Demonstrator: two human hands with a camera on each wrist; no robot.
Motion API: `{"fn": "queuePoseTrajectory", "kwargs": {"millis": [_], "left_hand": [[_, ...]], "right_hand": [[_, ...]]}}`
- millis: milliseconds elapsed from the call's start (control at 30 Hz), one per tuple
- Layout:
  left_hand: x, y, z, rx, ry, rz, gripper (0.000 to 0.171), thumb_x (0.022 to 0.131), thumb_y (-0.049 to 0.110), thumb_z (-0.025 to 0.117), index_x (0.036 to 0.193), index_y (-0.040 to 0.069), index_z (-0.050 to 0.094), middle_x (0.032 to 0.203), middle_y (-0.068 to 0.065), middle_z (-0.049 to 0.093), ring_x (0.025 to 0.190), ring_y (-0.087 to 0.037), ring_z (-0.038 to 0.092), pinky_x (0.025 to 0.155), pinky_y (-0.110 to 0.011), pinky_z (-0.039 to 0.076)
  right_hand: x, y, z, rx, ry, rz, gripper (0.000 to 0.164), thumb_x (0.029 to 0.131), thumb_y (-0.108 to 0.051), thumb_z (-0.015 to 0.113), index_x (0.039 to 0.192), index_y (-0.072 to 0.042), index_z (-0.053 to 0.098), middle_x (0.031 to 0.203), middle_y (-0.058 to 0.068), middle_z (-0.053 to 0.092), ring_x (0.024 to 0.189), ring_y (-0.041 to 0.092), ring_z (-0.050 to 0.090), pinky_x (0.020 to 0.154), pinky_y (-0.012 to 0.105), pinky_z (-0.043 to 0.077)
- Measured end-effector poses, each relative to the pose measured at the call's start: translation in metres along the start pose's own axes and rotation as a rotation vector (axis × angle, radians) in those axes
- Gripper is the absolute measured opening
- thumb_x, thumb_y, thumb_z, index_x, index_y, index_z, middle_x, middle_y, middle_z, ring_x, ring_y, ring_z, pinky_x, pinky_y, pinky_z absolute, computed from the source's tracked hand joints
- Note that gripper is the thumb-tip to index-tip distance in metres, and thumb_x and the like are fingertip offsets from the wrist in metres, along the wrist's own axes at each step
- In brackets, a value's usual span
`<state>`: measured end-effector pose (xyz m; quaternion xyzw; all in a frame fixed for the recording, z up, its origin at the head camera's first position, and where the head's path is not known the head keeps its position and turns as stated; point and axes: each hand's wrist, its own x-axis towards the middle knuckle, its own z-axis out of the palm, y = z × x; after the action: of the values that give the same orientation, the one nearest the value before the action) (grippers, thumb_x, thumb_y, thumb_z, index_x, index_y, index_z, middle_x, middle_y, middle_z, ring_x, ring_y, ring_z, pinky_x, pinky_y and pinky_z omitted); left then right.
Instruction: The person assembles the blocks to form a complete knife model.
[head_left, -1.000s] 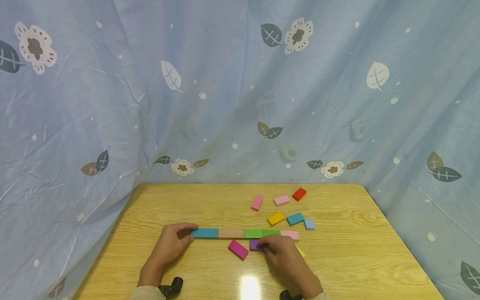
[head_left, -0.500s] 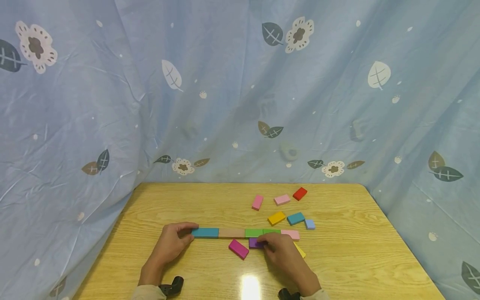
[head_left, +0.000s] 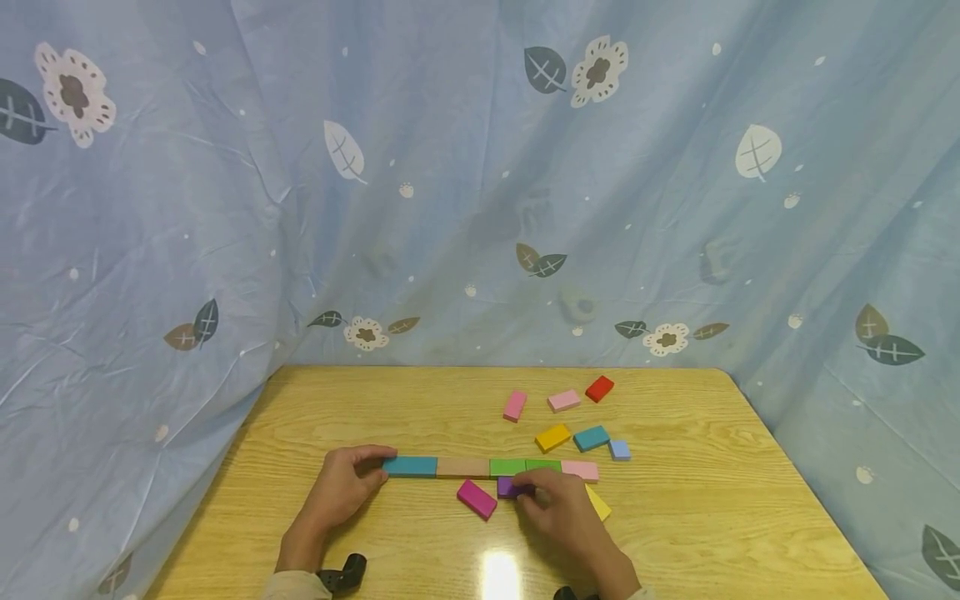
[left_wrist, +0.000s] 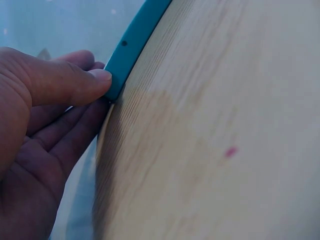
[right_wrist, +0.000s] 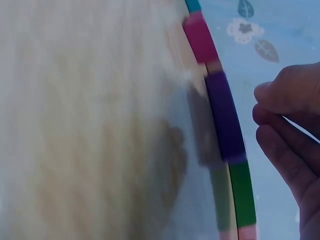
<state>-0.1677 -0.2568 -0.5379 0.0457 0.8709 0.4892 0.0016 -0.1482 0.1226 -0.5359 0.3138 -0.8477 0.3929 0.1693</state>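
Note:
In the head view, a row of wooden blocks lies across the table: blue block (head_left: 411,467), tan block (head_left: 462,468), two green blocks (head_left: 507,468) and a pink block (head_left: 580,472). My left hand (head_left: 343,490) pinches the left end of the blue block between thumb and fingers; the left wrist view shows the thumb (left_wrist: 75,82) at its end. A purple block (head_left: 506,487) lies along the near side of the green ones. Close over it is my right hand (head_left: 562,512), its fingertips apart from the purple block in the right wrist view.
A magenta block (head_left: 477,500) lies left of the purple one, and a yellow block (head_left: 597,502) is partly behind the right hand. Behind the row are loose orange (head_left: 552,437), teal (head_left: 592,438), light blue (head_left: 619,450), red (head_left: 599,388) and pink blocks (head_left: 514,407).
The purple block has slid slightly left and away from me, up to the row. My right fingers have since come off it. The left hand stays at the blue block.

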Motion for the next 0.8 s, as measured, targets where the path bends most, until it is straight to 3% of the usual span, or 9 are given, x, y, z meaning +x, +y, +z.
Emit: {"fn": "queuePoseTrajectory", "kwargs": {"millis": [167, 367, 600, 800], "left_hand": [[0.000, 0.001, 0.000, 0.027, 0.008, 0.002, 0.036, 0.095, -0.004, 0.079, 0.124, 0.016, 0.083, 0.128, -0.004, 0.080, 0.128, -0.030, 0.073, 0.110, -0.048, 0.061], [0.000, 0.000, 0.001, 0.029, 0.009, 0.006, 0.036, 0.094, -0.004, 0.080, 0.124, 0.016, 0.083, 0.128, -0.004, 0.081, 0.128, -0.029, 0.074, 0.109, -0.047, 0.061], [0.000, 0.000, 0.001, 0.001, 0.004, 0.003, 0.036, 0.094, -0.005, 0.080, 0.124, 0.015, 0.083, 0.127, -0.006, 0.081, 0.122, -0.026, 0.077, 0.102, -0.040, 0.065], [0.000, 0.000, 0.000, -0.003, 0.005, 0.000, 0.036, 0.094, -0.006, 0.079, 0.123, 0.015, 0.083, 0.126, -0.006, 0.081, 0.120, -0.025, 0.077, 0.100, -0.036, 0.065]], "right_hand": [[-0.004, -0.014, 0.009, 0.146, -0.037, 0.019, 0.027, 0.086, 0.011, 0.083, 0.106, -0.006, 0.084, 0.103, 0.003, 0.084, 0.095, 0.014, 0.080, 0.086, 0.025, 0.067], [-0.010, -0.029, 0.020, 0.305, -0.189, 0.212, 0.024, 0.098, 0.000, 0.074, 0.114, -0.015, 0.085, 0.105, -0.002, 0.084, 0.094, 0.006, 0.075, 0.085, 0.026, 0.065], [-0.012, -0.034, 0.021, 0.216, -0.186, 0.160, 0.023, 0.097, -0.004, 0.076, 0.113, -0.018, 0.085, 0.098, -0.007, 0.083, 0.086, -0.003, 0.069, 0.078, 0.022, 0.063], [-0.020, -0.036, 0.013, 0.200, -0.196, 0.201, 0.025, 0.097, -0.006, 0.075, 0.113, -0.023, 0.086, 0.094, -0.012, 0.082, 0.080, -0.004, 0.065, 0.074, 0.020, 0.060]]}}
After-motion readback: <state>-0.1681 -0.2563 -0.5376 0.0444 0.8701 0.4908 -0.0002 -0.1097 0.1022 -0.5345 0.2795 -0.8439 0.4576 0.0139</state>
